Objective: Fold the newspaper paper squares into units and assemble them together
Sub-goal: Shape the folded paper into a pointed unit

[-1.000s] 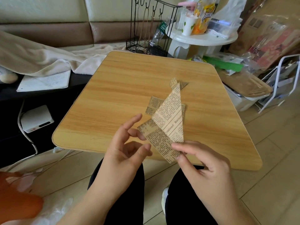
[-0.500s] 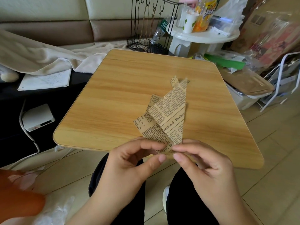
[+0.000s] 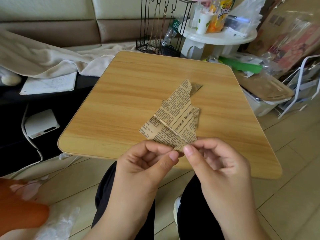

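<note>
Both hands were on it: the left hand (image 3: 147, 163) pinched the near corner of the folded newspaper unit (image 3: 173, 125) between thumb and forefinger, and the right hand (image 3: 218, 163) pinched the same corner from the right, fingertips almost touching the left hand's, the other fingers of each curled loosely under. The unit was held up over the near part of the wooden table (image 3: 131, 94), its long point aimed far and slightly right, print side up, with a raised flap crossing its middle. Beyond its far tip, a darker paper piece (image 3: 196, 87) lay or poked out; whether it was joined to the unit could not be told. The step looked like seating or sharpening a fold at that near corner, and to do it well the two pinches would want to stay close together, press the layers flat before sliding along the crease, and keep the thin newsprint from tearing at the tip. There was plenty of bare tabletop left and far of the unit for laying it down; the near table edge ran just under the knuckles, so anything dropped there could slip to the floor (image 3: 285, 196), and the wire rack (image 3: 159, 32) stood well apart past the far edge.
</note>
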Motion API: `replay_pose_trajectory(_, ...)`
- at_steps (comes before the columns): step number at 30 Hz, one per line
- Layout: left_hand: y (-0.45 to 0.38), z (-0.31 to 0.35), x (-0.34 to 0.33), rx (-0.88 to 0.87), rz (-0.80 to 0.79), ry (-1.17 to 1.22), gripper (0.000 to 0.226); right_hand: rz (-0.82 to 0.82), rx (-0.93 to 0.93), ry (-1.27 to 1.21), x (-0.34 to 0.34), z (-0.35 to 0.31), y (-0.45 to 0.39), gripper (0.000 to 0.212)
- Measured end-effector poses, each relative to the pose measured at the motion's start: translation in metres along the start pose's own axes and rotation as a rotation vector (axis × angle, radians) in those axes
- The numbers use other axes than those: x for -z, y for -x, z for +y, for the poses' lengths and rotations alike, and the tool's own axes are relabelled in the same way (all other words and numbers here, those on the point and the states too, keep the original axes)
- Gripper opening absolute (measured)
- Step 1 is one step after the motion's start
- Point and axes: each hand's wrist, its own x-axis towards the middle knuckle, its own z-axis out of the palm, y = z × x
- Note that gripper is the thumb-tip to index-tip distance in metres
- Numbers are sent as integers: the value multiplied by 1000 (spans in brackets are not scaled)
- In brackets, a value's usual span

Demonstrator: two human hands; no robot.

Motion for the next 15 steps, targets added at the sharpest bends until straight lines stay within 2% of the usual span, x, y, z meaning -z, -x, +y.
replay_pose_trajectory(5, -1, 1, -4, 36, 60, 60, 18, 22, -21, -24, -4, -3, -2, 17)
replay_pose_trajectory(10, -8, 4, -2, 69, 162, 164, 57, 48, -66, -64, -7, -9, -5, 13)
replay_pose_trajectory(13, -15, 9, -2, 147, 149, 217, 81, 53, -79, -56, -6, -12, -6, 13)
replay_pose_trajectory(15, -19, 12, -4, 204, 96, 281, 78, 50, -83, -37, -6, -12, -8, 13)
